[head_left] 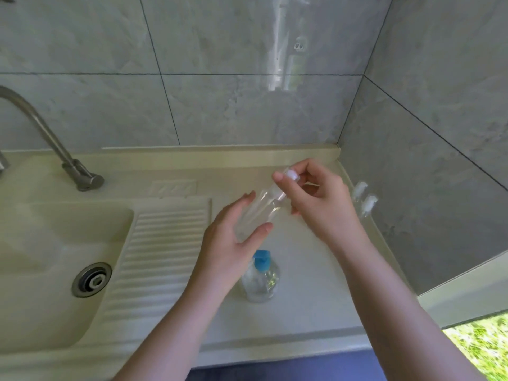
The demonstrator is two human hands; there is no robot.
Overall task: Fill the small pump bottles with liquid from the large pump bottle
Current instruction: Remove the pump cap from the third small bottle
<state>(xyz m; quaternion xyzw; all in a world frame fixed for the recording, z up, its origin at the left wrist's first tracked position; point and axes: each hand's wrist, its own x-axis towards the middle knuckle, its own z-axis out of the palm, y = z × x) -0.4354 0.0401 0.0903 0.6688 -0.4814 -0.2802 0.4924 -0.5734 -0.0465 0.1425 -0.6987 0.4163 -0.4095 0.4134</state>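
I see the left hand (233, 237) wrapped around a clear small bottle (258, 213), tilted above the surface (308, 292), while the right hand (316, 199) pinches its white pump cap (290, 174) at the bottle's 1 o'clock end. The large bottle (259, 279) with the blue pump stands at 6 o'clock below them. Two more small bottles (364, 199) stand at 3 o'clock by the wall.

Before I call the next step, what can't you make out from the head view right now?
- Small clear bottle: fill level unreadable; motion blur, left hand covers its base.
- Its white cap: on or unscrewed, hidden by right hand.
- Large pump bottle: liquid level unclear, seen from above.
- Two white pump tops by the wall: bottles too blurred.
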